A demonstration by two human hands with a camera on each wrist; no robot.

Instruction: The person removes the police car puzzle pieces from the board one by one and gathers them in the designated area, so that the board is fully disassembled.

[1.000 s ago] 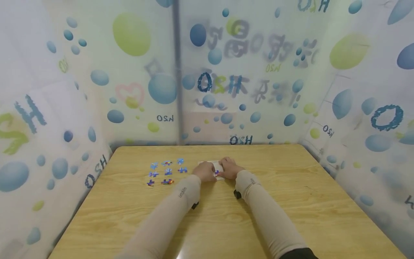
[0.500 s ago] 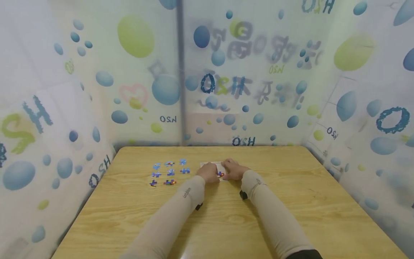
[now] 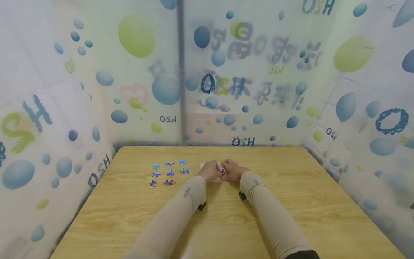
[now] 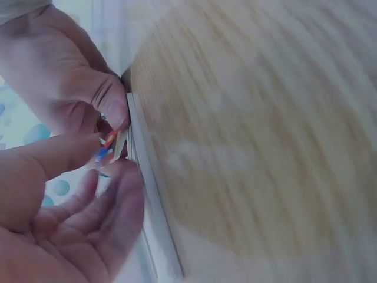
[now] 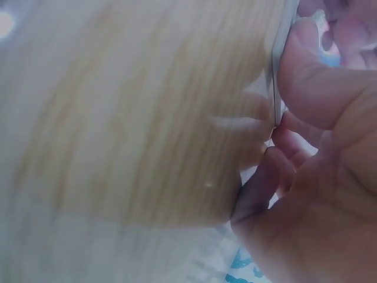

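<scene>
A small pale puzzle tray (image 3: 202,165) lies flat near the back middle of the table, mostly covered by both hands. My left hand (image 3: 210,171) is over its left part and pinches a red and blue puzzle piece (image 4: 108,146) between thumb and finger, just above the tray's near edge (image 4: 150,177). From the right, my right hand (image 3: 233,170) grips the tray's side. Its thumb (image 5: 312,88) lies along the near edge, with the other fingers curled around the corner. Whether the right fingers also touch the piece is unclear.
Several loose blue and multicoloured puzzle pieces (image 3: 170,172) lie in rough rows left of the tray. The wooden table (image 3: 291,201) meets a patterned curtain (image 3: 271,108) at the back and sides.
The view shifted slightly. Both hands stay over the tray; the left has moved slightly right, and the colourful piece between the hands now looks turned and lifted at an angle.
</scene>
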